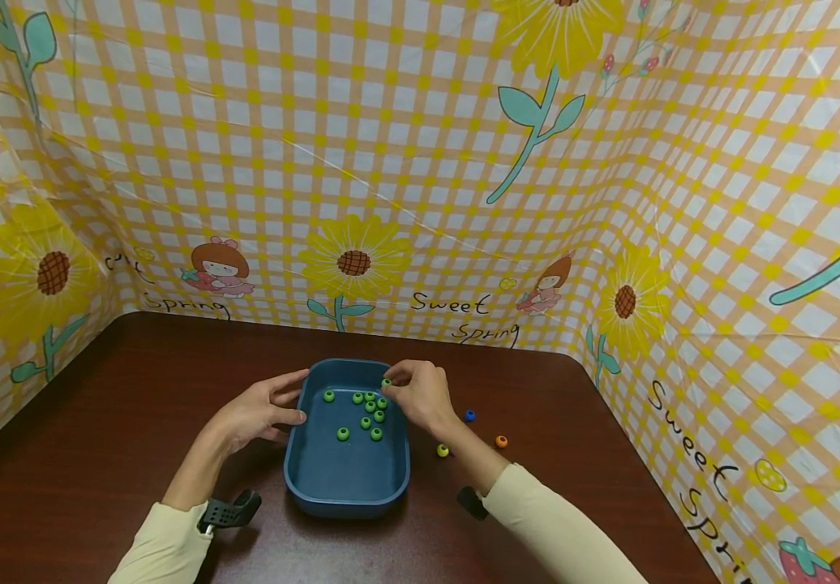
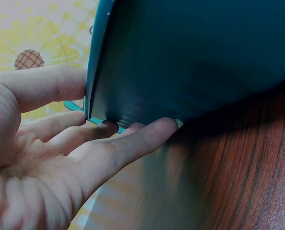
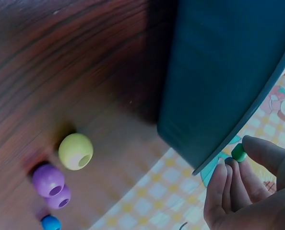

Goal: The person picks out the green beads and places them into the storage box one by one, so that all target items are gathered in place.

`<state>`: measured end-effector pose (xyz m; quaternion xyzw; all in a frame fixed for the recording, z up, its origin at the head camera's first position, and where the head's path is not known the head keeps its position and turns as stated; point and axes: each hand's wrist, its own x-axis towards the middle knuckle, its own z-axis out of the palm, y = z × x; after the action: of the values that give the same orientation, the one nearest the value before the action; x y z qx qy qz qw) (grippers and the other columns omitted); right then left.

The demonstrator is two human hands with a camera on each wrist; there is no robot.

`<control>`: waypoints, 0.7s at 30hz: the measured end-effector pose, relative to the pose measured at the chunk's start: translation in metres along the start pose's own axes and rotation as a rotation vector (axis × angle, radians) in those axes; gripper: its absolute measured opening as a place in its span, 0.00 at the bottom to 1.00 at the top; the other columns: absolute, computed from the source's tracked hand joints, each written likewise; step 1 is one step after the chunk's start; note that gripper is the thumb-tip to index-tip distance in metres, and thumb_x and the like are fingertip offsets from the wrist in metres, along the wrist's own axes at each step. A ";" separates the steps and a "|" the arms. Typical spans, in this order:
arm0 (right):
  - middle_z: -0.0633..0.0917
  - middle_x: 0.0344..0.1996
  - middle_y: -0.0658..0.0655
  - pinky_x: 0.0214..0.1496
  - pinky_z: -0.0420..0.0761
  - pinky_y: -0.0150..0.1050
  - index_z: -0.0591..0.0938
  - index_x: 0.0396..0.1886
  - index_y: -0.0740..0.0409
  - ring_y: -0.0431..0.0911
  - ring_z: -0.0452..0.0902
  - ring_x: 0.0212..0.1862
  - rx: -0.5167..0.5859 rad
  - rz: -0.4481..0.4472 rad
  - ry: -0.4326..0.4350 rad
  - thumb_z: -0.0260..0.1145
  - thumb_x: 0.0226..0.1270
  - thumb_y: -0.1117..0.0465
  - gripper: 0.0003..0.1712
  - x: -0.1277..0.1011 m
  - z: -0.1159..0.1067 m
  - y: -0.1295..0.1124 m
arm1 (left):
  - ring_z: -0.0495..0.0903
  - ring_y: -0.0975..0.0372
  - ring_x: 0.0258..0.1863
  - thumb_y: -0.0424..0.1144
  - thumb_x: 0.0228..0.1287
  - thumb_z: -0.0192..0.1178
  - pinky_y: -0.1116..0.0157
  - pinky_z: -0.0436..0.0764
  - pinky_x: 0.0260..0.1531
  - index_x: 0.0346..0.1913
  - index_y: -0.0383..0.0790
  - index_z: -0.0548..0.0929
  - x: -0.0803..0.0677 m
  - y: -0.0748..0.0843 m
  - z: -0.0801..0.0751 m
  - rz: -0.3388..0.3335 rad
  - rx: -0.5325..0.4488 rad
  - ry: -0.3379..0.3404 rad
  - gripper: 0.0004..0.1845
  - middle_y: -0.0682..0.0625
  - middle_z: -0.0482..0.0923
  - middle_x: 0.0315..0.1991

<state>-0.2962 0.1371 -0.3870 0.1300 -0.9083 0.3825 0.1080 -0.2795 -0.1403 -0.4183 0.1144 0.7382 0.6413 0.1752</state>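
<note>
My right hand [image 1: 423,399] pinches a green bead [image 1: 387,382] between thumb and fingertips, over the far right corner of a blue rectangular tray [image 1: 347,490]. The right wrist view shows the same pinched bead [image 3: 238,152] just beyond the tray's rim. Several green beads [image 1: 343,435] with dark holes lie on the tray's floor, mostly towards its right and far part. At the tray's left side, my left hand [image 1: 258,412] rests its fairly straight, spread fingers and thumb against the outer wall. Close up, its fingertips [image 2: 166,125] touch that wall from outside.
Right of the tray, loose on the dark wooden table [image 1: 559,511], lie a yellow bead [image 1: 443,450], a blue bead [image 1: 469,415] and an orange bead [image 1: 501,441]. Two purple beads [image 3: 48,180] show only in the right wrist view. A checked sunflower cloth [image 1: 362,162] hangs around the table.
</note>
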 end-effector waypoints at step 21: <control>0.90 0.29 0.55 0.33 0.82 0.36 0.91 0.38 0.58 0.44 0.84 0.32 0.014 -0.002 -0.040 0.76 0.60 0.63 0.07 0.002 0.025 -0.008 | 0.76 0.35 0.64 0.26 0.68 0.61 0.42 0.85 0.47 0.81 0.36 0.51 0.001 -0.001 -0.001 0.008 -0.017 -0.004 0.43 0.28 0.57 0.76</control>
<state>-0.2978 0.1128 -0.3983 0.1391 -0.9076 0.3860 0.0893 -0.2805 -0.1408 -0.4189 0.1169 0.7318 0.6482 0.1750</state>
